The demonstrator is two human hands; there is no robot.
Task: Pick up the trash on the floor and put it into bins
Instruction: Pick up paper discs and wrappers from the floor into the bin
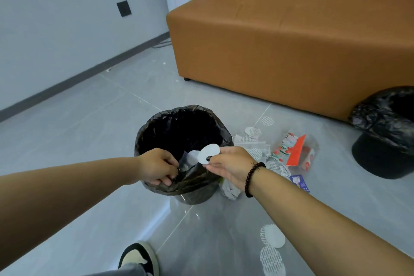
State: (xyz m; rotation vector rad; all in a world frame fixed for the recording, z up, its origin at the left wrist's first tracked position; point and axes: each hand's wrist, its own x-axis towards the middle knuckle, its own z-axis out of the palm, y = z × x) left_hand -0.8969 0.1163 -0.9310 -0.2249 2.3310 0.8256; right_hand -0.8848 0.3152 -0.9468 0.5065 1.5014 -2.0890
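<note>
A round bin (156, 127) lined with a black bag stands on the grey floor in the middle of the view. My left hand (158, 167) grips the near edge of the bag at the rim. My right hand (230, 163) pinches a white round pad (209, 152) just above the bin's near right rim. Another white pad (192, 157) lies inside the bin by the rim. To the bin's right lies a heap of trash: several white pads (253, 132), a red and clear wrapper (295, 150), a blue packet (299, 182) and crumpled paper (230, 190).
An orange sofa (291, 40) stands behind the trash. A second black-bagged bin (385, 134) sits at the right by the sofa. Two white pads (272, 235) lie on the floor near my right forearm. My shoe (137, 257) is at the bottom. The wall runs along the left.
</note>
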